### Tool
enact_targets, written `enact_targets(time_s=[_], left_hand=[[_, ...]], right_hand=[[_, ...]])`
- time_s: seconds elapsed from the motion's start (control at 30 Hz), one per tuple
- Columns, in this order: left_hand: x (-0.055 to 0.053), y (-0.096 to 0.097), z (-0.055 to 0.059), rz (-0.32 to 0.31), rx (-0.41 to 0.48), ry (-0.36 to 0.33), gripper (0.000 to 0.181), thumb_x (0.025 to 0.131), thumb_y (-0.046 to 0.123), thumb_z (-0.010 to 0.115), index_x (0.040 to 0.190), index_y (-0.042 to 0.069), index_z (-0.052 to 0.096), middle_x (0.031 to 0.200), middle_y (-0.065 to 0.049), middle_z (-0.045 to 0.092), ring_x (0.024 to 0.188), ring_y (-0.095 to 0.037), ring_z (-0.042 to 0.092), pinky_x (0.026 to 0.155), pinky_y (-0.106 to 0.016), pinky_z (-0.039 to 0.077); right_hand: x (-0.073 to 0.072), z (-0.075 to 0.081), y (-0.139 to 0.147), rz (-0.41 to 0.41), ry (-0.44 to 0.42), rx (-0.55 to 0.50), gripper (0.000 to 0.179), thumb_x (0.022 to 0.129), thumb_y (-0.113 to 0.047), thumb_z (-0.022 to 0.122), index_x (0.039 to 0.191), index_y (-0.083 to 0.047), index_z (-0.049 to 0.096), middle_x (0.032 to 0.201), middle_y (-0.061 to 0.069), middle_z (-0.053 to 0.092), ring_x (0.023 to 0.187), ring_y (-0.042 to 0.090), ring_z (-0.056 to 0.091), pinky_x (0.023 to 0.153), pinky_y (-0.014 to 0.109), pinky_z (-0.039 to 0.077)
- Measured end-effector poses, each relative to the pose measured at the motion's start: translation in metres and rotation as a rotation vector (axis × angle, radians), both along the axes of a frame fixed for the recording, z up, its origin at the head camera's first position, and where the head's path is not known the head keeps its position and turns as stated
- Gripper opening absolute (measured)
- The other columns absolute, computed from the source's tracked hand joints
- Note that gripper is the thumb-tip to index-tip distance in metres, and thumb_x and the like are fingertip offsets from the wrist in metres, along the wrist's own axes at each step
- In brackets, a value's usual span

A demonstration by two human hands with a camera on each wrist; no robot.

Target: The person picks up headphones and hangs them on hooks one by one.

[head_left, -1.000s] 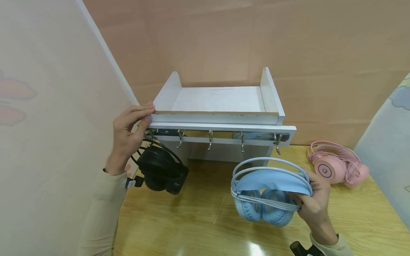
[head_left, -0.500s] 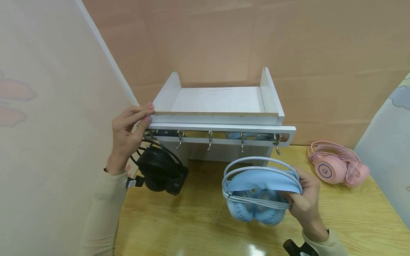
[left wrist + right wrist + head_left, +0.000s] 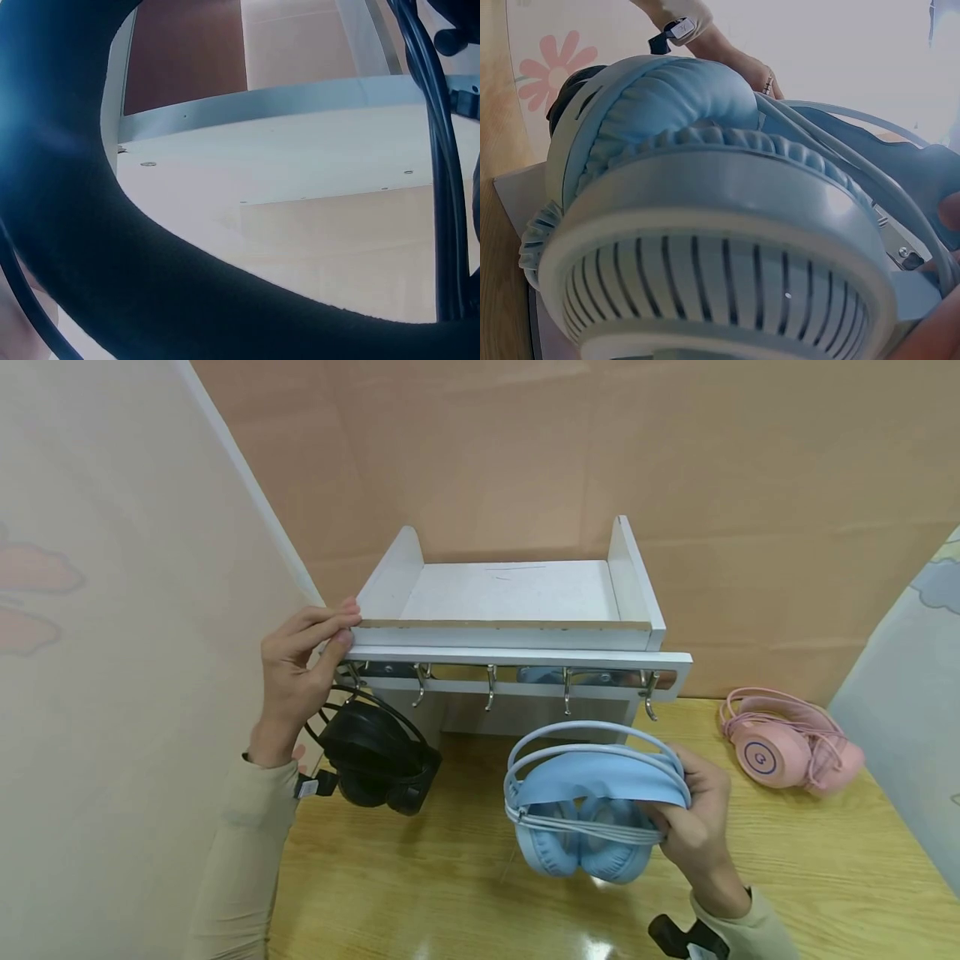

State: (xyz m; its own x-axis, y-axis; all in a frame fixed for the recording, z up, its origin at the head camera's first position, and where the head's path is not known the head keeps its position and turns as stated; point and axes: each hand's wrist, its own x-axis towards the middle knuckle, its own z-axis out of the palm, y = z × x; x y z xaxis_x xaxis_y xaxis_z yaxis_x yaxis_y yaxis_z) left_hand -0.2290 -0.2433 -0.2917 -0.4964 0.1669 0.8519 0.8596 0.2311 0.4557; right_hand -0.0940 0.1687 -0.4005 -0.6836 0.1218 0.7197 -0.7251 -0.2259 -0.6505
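My right hand (image 3: 701,827) grips light-blue headphones (image 3: 600,777) by one side of the headband, holding them in front of the hook rail (image 3: 517,656), earcups down. Wound cable crosses below the headband. In the right wrist view a blue earcup (image 3: 712,180) fills the foreground. At the left end of a white shelf (image 3: 517,593), my left hand (image 3: 296,668) holds the corner, fingers over the edge and thumb on the front. Just beneath that hand, black headphones (image 3: 367,743) hang at the leftmost hook; their black band (image 3: 150,285) crosses the left wrist view.
Pink headphones (image 3: 772,756) with wrapped cable lie on the wooden tabletop (image 3: 825,868) at the right. Several metal hooks (image 3: 491,689) line the rail's front. A pale wall sheet (image 3: 135,568) stands close on the left, brown paper (image 3: 525,452) behind the shelf.
My right hand has carried the blue headphones leftward and slightly up, along the front of the rail. The left hand keeps its place at the shelf corner.
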Motion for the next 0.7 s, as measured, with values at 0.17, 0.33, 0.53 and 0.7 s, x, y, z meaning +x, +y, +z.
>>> enact_targets(time_s=[0.17,0.33,0.53,0.7], left_hand=[[0.000,0.000,0.000,0.004,-0.001,-0.003,0.027,0.091,-0.022,0.066,0.112,-0.011,0.079,0.113,-0.020,0.077,0.127,-0.023,0.072,0.110,-0.032,0.057],[0.000,0.000,0.000,0.000,0.001,-0.002,0.026,0.091,-0.021,0.066,0.112,-0.011,0.079,0.114,-0.017,0.077,0.127,-0.024,0.072,0.110,-0.033,0.057],[0.000,0.000,-0.001,0.001,0.004,-0.002,0.026,0.091,-0.022,0.066,0.112,-0.011,0.078,0.115,-0.015,0.078,0.127,-0.024,0.072,0.111,-0.033,0.057],[0.000,0.000,-0.001,-0.001,0.010,-0.005,0.027,0.090,-0.022,0.066,0.112,-0.012,0.078,0.116,-0.009,0.079,0.127,-0.024,0.072,0.111,-0.033,0.056]], right_hand=[[-0.001,0.000,-0.003,0.031,0.004,-0.026,0.035,0.064,0.035,0.036,0.070,0.003,0.050,0.054,0.002,0.035,0.038,0.013,0.028,0.031,0.017,0.022],[-0.002,0.000,-0.006,0.013,0.023,-0.011,0.034,0.062,0.034,0.040,0.070,0.004,0.051,0.056,0.002,0.036,0.041,0.012,0.031,0.033,0.019,0.022],[-0.003,0.000,-0.009,-0.016,0.023,0.015,0.032,0.060,0.033,0.044,0.071,0.004,0.054,0.057,0.001,0.038,0.044,0.011,0.035,0.034,0.020,0.023],[-0.005,0.000,-0.013,-0.003,0.011,0.013,0.033,0.060,0.033,0.044,0.071,0.004,0.053,0.057,0.002,0.036,0.045,0.012,0.034,0.034,0.022,0.022]])
